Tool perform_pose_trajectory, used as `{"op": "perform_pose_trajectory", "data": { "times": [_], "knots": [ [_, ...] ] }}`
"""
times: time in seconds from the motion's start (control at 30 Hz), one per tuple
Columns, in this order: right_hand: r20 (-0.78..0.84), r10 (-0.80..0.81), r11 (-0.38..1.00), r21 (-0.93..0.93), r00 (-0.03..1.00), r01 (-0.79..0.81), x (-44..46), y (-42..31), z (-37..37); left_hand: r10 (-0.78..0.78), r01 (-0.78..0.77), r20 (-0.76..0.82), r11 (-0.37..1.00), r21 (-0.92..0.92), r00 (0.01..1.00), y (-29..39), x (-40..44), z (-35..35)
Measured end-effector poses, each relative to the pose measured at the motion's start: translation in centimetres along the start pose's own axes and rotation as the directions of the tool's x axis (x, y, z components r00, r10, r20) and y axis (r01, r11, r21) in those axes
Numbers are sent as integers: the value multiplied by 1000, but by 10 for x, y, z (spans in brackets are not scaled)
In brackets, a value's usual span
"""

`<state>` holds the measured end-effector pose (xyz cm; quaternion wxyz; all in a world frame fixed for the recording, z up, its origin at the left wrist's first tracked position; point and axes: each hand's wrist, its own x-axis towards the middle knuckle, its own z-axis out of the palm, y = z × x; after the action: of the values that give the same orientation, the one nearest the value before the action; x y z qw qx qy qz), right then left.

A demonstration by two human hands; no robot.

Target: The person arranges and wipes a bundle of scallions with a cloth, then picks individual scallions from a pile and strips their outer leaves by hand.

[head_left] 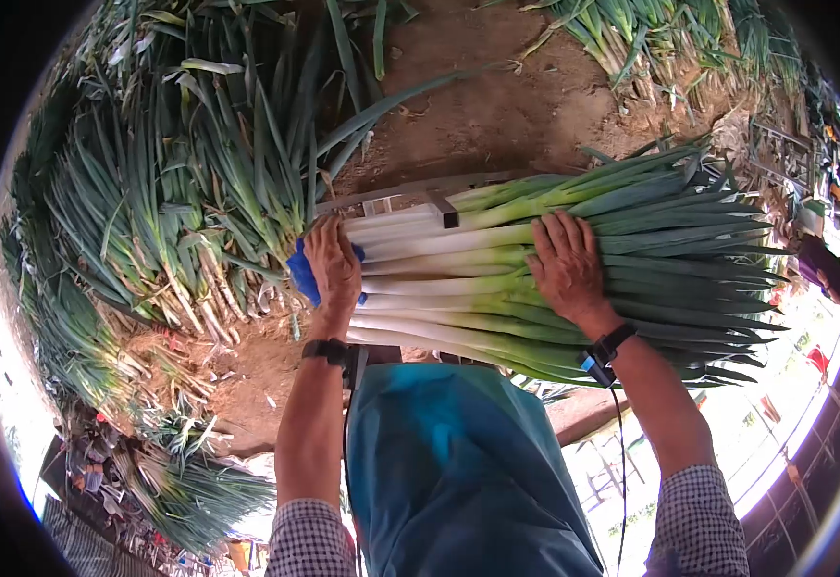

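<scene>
A wide bunch of long green onions (420,264) lies sideways in front of me, white ends to the left and green leaves fanned out to the right. At the white ends is my left hand (332,262), its fingers bent over a crumpled blue cloth-like piece (303,276) pressed against them. The root tips are hidden behind that hand. My right hand (569,264) rests flat on top of the bunch, where white turns to green, with its fingers slightly apart. A metal frame (447,210) shows along the far side of the bunch.
Large heaps of green onions (170,183) cover the ground at left, and more (651,48) lie at the far right. Brown soil (478,106) lies between them. A teal apron (449,452) covers my lap; a cable (624,481) hangs from my right wrist.
</scene>
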<state>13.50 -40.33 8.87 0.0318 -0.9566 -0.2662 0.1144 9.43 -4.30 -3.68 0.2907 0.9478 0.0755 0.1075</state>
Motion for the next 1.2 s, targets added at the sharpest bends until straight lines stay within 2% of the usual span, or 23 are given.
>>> {"op": "perform_pose_trajectory", "data": {
  "times": [0.13, 0.27, 0.3, 0.43, 0.53, 0.57, 0.67, 0.73, 0.77, 0.83, 0.87, 0.9, 0.93, 1.0, 1.1, 1.2],
  "knots": [
    [-1, 5, 1000, 6, 1000, -5, 6, 3, 9, -174, 160, 52, 964, 212, 983, 9, -11, 44],
    [14, -1, 1000, -4, 1000, 1, 5, 7, 13, -226, 185, 140, 948, 259, 964, 11, -11, 43],
    [8, 2, 1000, -2, 1000, -2, 9, 7, 9, -133, 124, 48, 979, 164, 990, 10, -6, 42],
    [7, 4, 1000, 1, 1000, -4, 2, 4, 10, -178, 173, 119, 984, 49, 977, -15, -8, 39],
    [6, -1, 1000, -9, 1000, 2, 5, 6, 13, -502, 501, 57, 836, -225, 863, 4, 20, 6],
    [9, -3, 1000, -9, 1000, 3, 4, 4, 12, -555, 543, 20, 806, -236, 832, 8, 25, -5],
    [13, -3, 1000, 2, 1000, 3, 4, 5, 9, -545, 541, 45, 812, -219, 837, 35, 22, -43],
    [12, 6, 1000, 9, 1000, -7, 8, 7, 6, -620, 655, 213, 729, -201, 755, 53, 6, -62],
    [17, 15, 1000, 14, 1000, -15, 8, 6, 6, -495, 538, 211, 759, -366, 843, 42, -20, -58],
    [26, 17, 1000, 24, 1000, -18, 5, 5, 10, -510, 613, 382, 756, -229, 771, 49, -47, -81],
    [27, 14, 1000, 27, 1000, -15, 4, 7, 10, -479, 577, 368, 783, -231, 797, 50, -62, -91],
    [27, 11, 1000, 29, 1000, -12, 5, 8, 11, -477, 540, 354, 836, -102, 805, 34, -88, -97],
    [15, 5, 1000, 30, 1000, -6, 5, 8, 12, -472, 521, 275, 842, -142, 838, 21, -108, -102],
    [-2, -1, 1000, 22, 1000, 1, 4, 9, 14, -720, 757, 261, 649, -77, 643, -2, -134, -121],
    [-4, 3, 1000, 7, 1000, -3, 2, 9, 14, -825, 840, 176, 542, -22, 536, -48, -149, -126],
    [-5, 3, 1000, 3, 1000, -3, 2, 8, 18, -627, 650, 340, 757, 56, 701, -37, -108, -115]
  ]
}}
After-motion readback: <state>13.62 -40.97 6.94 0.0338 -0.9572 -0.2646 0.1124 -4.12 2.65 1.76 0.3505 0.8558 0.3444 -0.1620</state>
